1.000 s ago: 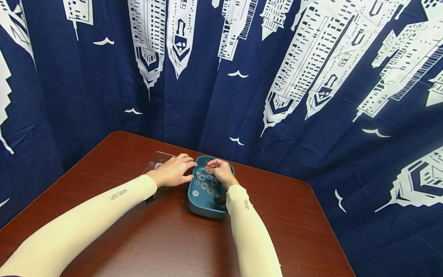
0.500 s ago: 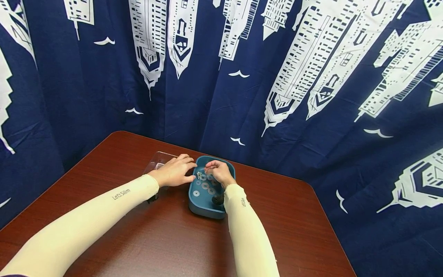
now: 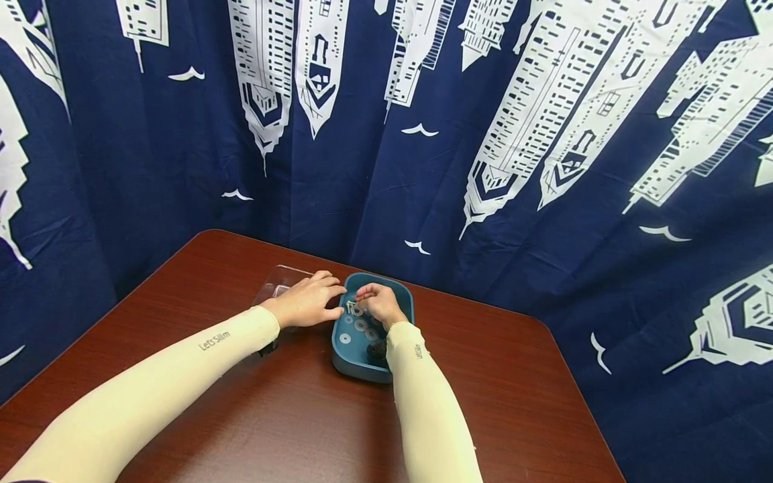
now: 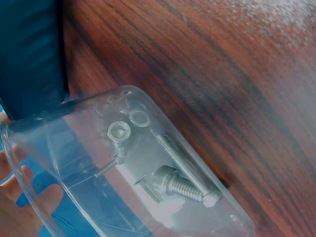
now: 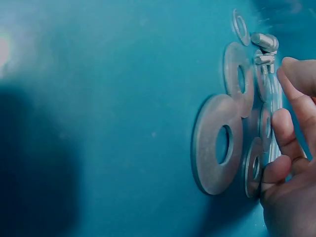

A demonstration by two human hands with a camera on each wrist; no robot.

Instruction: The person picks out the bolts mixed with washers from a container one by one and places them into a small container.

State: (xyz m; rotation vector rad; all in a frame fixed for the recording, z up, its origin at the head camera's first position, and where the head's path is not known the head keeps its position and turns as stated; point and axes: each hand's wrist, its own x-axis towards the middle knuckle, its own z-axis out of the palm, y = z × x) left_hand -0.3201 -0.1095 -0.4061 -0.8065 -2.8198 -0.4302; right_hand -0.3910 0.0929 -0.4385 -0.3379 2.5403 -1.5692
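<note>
My right hand (image 3: pixel 380 302) reaches down inside a blue bin (image 3: pixel 362 371), fingers loosely bent and the thumb over the index finger. Its fingertips are right at a few metal bolts (image 5: pixel 265 43), whose heads show past the thumb. Several flat washers (image 5: pixel 206 160) lie on the bin floor beside them. My left hand (image 3: pixel 308 300) spreads its fingers loosely at the bin's left rim. Under the left wrist stands a clear plastic box (image 4: pixel 89 113), and the left fingers show behind its edge. Inside it are a thick bolt (image 4: pixel 185 188), a socket-head screw (image 4: pixel 118 132) and other small hardware.
Both the bin and the clear box stand on a brown wooden table (image 3: pixel 290 416), near its far edge. A dark blue curtain (image 3: pixel 338 201) with white building prints hangs close behind.
In the head view my right hand has shifted slightly left, closer to the bolts, and its forearm has swung left. My left hand stays at the bin's rim.
</note>
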